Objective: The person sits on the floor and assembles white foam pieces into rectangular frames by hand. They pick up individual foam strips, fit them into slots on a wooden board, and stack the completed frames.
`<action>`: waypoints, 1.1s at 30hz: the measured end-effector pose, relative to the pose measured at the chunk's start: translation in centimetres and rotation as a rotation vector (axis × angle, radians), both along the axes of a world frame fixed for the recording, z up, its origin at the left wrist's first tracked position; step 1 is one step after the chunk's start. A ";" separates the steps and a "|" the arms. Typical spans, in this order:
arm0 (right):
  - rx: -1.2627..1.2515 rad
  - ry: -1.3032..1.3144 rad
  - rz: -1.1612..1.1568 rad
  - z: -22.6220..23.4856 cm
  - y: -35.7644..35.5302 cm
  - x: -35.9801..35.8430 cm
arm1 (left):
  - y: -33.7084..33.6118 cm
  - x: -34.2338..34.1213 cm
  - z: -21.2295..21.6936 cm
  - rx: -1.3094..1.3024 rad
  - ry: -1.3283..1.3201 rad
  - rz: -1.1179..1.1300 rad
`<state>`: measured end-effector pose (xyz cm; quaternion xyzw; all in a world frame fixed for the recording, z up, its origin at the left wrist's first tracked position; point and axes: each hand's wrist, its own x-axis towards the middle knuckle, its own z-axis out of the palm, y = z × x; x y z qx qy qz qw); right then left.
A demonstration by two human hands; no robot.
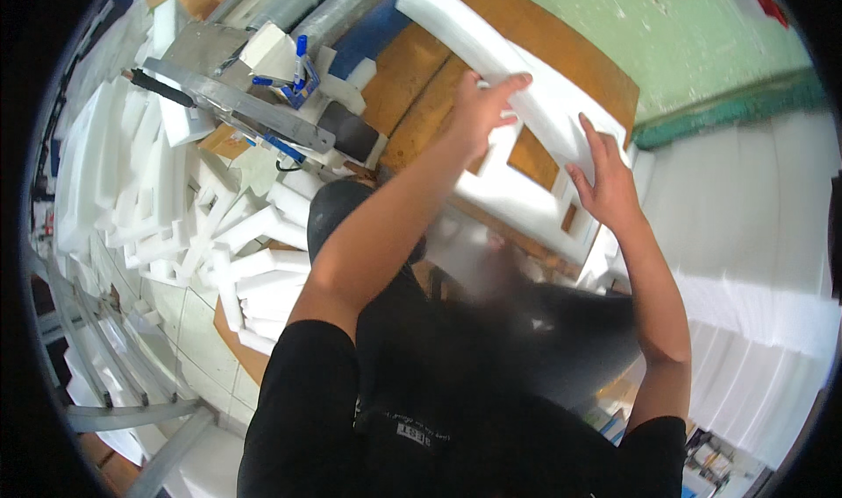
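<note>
1. Over the middle of the brown wooden board (412, 68) that serves as the bench top, both hands work a long white foam strip (491, 46) that runs from the board's far edge down toward its right edge.
2. Left hand (478, 103): the fingers close over the strip's near edge about midway along, thumb underneath as far as can be seen, so it grips the strip.
3. Right hand (605, 187): the fingers lie spread and flat on the strip's lower end, pressing rather than clasping; nothing is enclosed in it.
4. Under the strip lies a white foam frame (509, 195) with rectangular cut-outs through which the board shows; strip and frame touch near the right hand.
5. Step in hand, as I judge it: seating or aligning the strip on the frame, partly done, since the far end is lifted clear.
6. What comes next calls for a steady push along the strip's length while the frame stays put; foam dents easily, so light, even pressure.
7. Off the board's left edge, cut foam offcuts (219, 235) lie heaped beside a metal cutter arm (237, 103).
</note>
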<state>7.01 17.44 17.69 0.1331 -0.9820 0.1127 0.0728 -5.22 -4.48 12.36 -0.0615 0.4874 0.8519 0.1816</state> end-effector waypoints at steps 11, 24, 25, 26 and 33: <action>-0.209 -0.036 0.234 0.7 -6.1 -17.1 | -4.5 -7.3 1.3 0.281 0.040 0.255; -0.005 -0.004 0.318 0.6 -12.6 -24.1 | -5.8 -10.5 -0.1 0.391 0.006 0.385; 0.019 0.003 0.328 0.8 -13.1 -24.8 | -5.8 -10.5 0.1 0.400 -0.030 0.406; 0.007 0.014 0.353 0.8 -13.6 -25.6 | -5.9 -10.3 0.1 0.396 -0.021 0.408; -0.033 0.108 0.458 1.1 -18.0 -30.6 | -5.8 -10.8 -1.2 0.400 -0.126 0.436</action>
